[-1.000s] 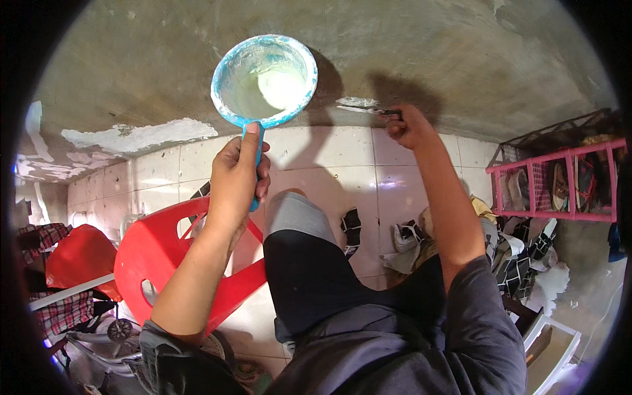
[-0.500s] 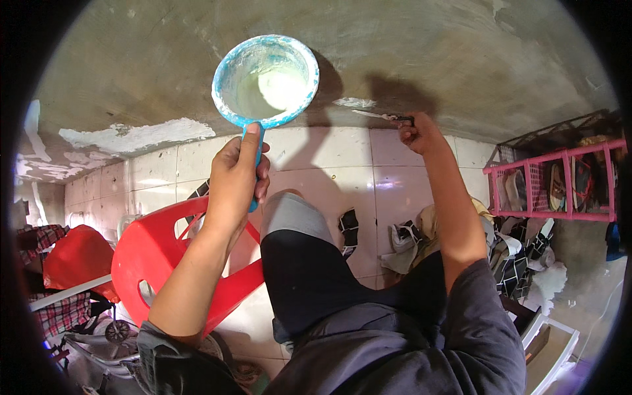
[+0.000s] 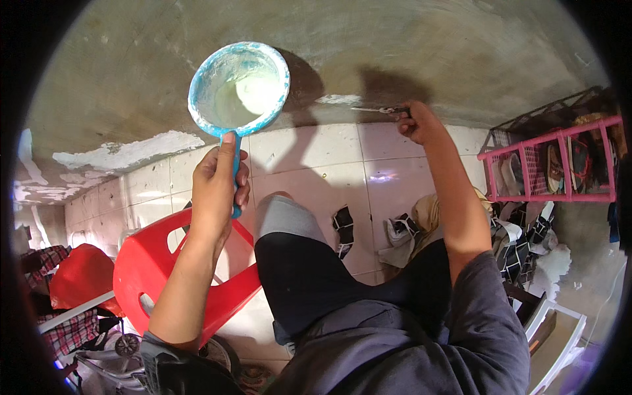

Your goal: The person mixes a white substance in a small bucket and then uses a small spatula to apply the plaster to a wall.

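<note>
My left hand (image 3: pixel 217 176) is wrapped round the handle of a light-blue plastic dipper (image 3: pixel 283 87). White paste (image 3: pixel 245 100) lies inside the dipper, and dried white smears cover its rim. Over to the right, my right hand (image 3: pixel 416 122) grips the dark handle of a putty knife (image 3: pixel 372 110), seen nearly edge-on. Its thin, pale-smeared blade points left, close to the grey wall (image 3: pixel 408 39), just below a small white patch (image 3: pixel 338 99). Whether the blade touches the wall I cannot tell.
A red plastic stool (image 3: pixel 141 263) stands by my left forearm. A pink rack (image 3: pixel 550 161) holding shoes is at the right, above crumpled black-and-white sheets (image 3: pixel 513 257). A dark patterned scrap (image 3: pixel 343 230) lies on the tiled floor (image 3: pixel 309 171). A larger bare white patch (image 3: pixel 131 150) marks the wall's left.
The dipper and my left hand have shifted left and slightly down in view. My right hand is a little higher, its blade lying flatter; the background has shifted slightly too.
</note>
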Demonstrator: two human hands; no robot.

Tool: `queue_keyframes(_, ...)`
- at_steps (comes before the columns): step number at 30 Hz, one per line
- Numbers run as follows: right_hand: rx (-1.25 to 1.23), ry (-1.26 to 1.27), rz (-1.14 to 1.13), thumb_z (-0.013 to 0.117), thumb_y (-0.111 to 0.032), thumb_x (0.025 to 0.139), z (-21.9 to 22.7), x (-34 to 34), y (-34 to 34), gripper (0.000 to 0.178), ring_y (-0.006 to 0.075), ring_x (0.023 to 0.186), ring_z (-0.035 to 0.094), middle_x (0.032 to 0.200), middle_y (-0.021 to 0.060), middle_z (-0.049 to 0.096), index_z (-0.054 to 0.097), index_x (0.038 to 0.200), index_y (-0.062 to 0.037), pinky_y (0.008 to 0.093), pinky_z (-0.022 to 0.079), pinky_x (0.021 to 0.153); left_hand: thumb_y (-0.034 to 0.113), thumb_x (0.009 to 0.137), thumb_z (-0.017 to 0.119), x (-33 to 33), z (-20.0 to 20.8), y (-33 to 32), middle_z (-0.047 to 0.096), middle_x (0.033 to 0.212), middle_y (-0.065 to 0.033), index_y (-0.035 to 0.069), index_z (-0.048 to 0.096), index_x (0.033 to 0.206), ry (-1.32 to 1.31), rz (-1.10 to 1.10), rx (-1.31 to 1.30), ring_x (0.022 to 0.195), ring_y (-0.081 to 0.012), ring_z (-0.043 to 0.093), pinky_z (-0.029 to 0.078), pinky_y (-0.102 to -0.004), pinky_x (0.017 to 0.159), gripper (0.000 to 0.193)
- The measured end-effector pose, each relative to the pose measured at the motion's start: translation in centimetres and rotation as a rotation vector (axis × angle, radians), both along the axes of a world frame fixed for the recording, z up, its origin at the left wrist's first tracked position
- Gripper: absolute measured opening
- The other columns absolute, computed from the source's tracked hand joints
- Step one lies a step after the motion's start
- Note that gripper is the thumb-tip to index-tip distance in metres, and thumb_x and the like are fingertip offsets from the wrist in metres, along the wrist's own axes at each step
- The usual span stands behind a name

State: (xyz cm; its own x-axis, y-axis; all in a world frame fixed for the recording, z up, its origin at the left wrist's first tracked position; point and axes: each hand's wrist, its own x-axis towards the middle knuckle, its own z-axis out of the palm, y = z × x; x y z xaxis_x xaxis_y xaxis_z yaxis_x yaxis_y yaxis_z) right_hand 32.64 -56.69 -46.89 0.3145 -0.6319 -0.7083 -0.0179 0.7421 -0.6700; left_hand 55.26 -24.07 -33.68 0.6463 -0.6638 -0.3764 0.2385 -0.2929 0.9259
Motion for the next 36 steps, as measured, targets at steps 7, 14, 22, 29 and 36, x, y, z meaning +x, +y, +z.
queue_keyframes(7, -0.091, -0.064, -0.061, 0.045, -0.011, 0.093, 0.2, 2.9, -2.2, 0.01, 0.0126, 0.046, 0.035, 0.061, 0.0016, 0.042, 0.046, 0.084, -0.008, 0.0322, 0.039, 0.045, 0.05, 0.097, 0.055, 0.0, 0.0, 0.1, 0.045, 0.059, 0.0008, 0.002, 0.054, 0.092, -0.045, 0.022, 0.016, 0.04, -0.0066, 0.037, 0.03, -0.0229, 0.037, 0.049)
queue_keyframes(14, -0.193, 0.155, 0.027, 0.046, -0.015, 0.096, 2.2, -0.7, 1.1, 0.01, 0.0137, 0.048, 0.041, 0.065, 0.0043, 0.047, 0.048, 0.091, -0.0061, 0.0315, 0.044, 0.044, 0.05, 0.098, 0.054, -0.2, 0.2, 0.0, 0.044, 0.059, 0.001, 0.002, 0.055, 0.092, -0.013, 0.017, 0.006, 0.039, -0.0069, 0.036, 0.03, -0.0231, 0.037, 0.049)
queue_keyframes(22, 0.025, -0.207, -0.266, 0.044, -0.01, 0.093, -7.3, 3.1, 10.5, 0.009, 0.018, 0.062, 0.056, 0.083, 0.0086, 0.054, 0.047, 0.094, -0.0019, 0.0305, 0.048, 0.046, 0.048, 0.097, 0.056, 0.1, 0.1, 0.2, 0.044, 0.059, 0.0002, 0.001, 0.053, 0.096, 0.001, 0.02, 0.004, 0.04, -0.007, 0.036, 0.029, -0.0223, 0.036, 0.047)
queue_keyframes(29, 0.075, -0.298, -0.586, 0.041, -0.019, 0.098, -6.7, 9.0, 13.5, 0.01, 0.0111, 0.056, 0.04, 0.079, 0.0032, 0.043, 0.044, 0.104, -0.011, 0.0236, 0.028, 0.041, 0.048, 0.097, 0.057, -0.2, 0.3, 0.0, 0.042, 0.059, 0.0014, 0.001, 0.053, 0.095, -0.011, 0.05, 0.013, 0.039, -0.0062, 0.035, 0.029, -0.0218, 0.035, 0.046)
queue_keyframes(36, -0.007, -0.309, -0.558, 0.04, -0.014, 0.099, -7.5, 13.3, 12.9, 0.024, 0.0121, 0.063, 0.047, 0.089, 0.0041, 0.045, 0.044, 0.122, -0.0105, 0.0275, 0.041, 0.052, 0.051, 0.097, 0.055, -0.4, 0.4, 0.0, 0.043, 0.058, 0.001, 0.001, 0.053, 0.093, -0.01, 0.027, 0.002, 0.038, -0.0063, 0.037, 0.033, -0.0219, 0.034, 0.05)
